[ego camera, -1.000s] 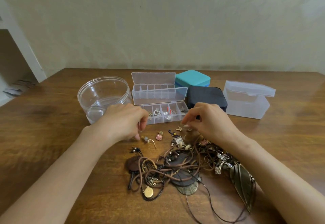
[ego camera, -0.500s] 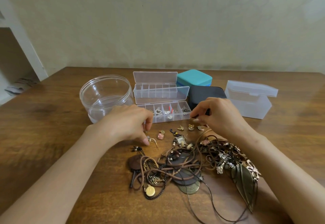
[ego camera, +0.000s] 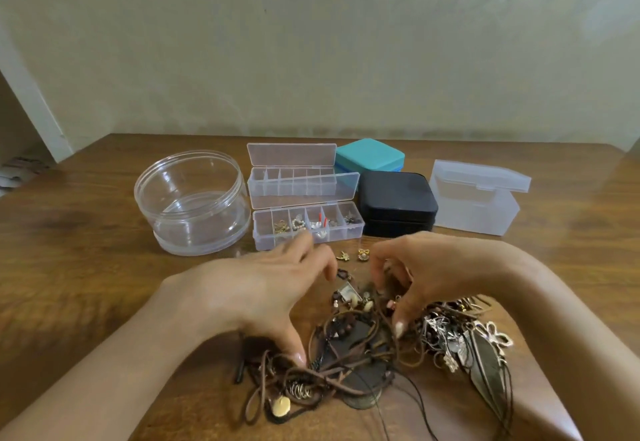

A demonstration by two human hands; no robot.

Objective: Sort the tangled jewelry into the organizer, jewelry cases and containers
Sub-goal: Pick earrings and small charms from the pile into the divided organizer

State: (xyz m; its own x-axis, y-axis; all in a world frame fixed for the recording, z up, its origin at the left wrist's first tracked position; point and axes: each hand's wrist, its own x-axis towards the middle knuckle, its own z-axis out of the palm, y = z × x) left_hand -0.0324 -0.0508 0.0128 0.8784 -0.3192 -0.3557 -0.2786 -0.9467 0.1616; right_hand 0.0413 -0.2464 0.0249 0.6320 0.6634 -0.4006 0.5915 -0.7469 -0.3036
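Observation:
A tangle of brown cords, chains and pendants (ego camera: 360, 343) lies on the wooden table in front of me. My left hand (ego camera: 263, 288) hovers over its left part, fingers spread and blurred, with the thumb tip touching the cords. My right hand (ego camera: 436, 278) reaches into the top of the pile; its fingers curl down and, with the thumb, close around cords. Two small gold earrings (ego camera: 353, 254) lie loose between the hands and the front organizer (ego camera: 353, 233). That organizer is open and several of its compartments hold small pieces.
A second clear organizer (ego camera: 273, 184) stands open behind the first. A round clear tub (ego camera: 162, 198) is at the left. A teal case (ego camera: 369, 158), a black case (ego camera: 394, 201) and a frosted lidded box (ego camera: 478, 205) sit at the right. A large leaf pendant (ego camera: 485, 368) lies under my right wrist.
Both hands have drawn back from the organizer's edge towards me. The right hand has dropped into the tangle, and the left has shifted right over the cords.

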